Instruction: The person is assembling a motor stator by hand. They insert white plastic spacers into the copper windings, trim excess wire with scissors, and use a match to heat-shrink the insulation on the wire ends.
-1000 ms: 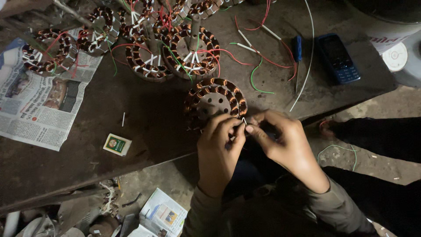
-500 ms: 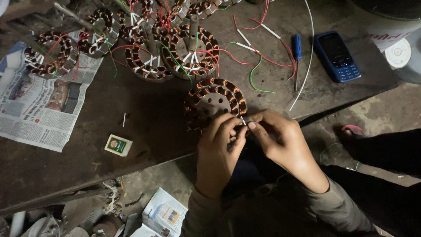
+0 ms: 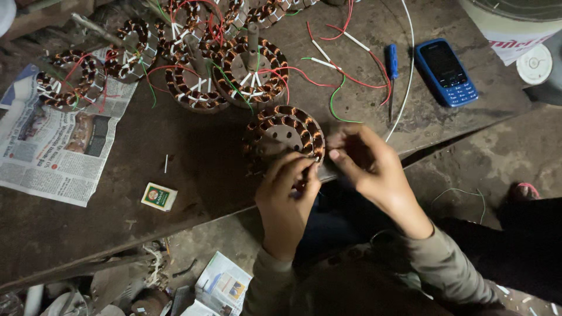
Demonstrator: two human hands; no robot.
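**Hands at the rim of a wound stator, head view**

Hands meet at the near edge of a round copper-wound stator [image 3: 285, 136], which lies flat on the dark workbench [image 3: 193, 175] close to its front edge. The left hand [image 3: 287, 196] comes up from below with the wrist bent and the fingers curled inward, its fingertips pressed together at the stator's lower right rim. The right hand [image 3: 369, 167] reaches in from the right, palm down, thumb and forefinger closed in a pinch just beside the left fingertips. What they pinch is probably a thin wire end, though it is too small and dim to be sure. Compared with half a second earlier, both hands remain at the same spot on the rim and the stator has not shifted on the bench; the right wrist appears slightly more raised. Behind the stator stand further wound stators with red and green leads [image 3: 252, 70]. A blue mobile phone [image 3: 446, 71], a blue-handled screwdriver [image 3: 391, 73], a newspaper [image 3: 50, 149] and a small matchbox [image 3: 158, 196] lie on the bench well apart from the hands.
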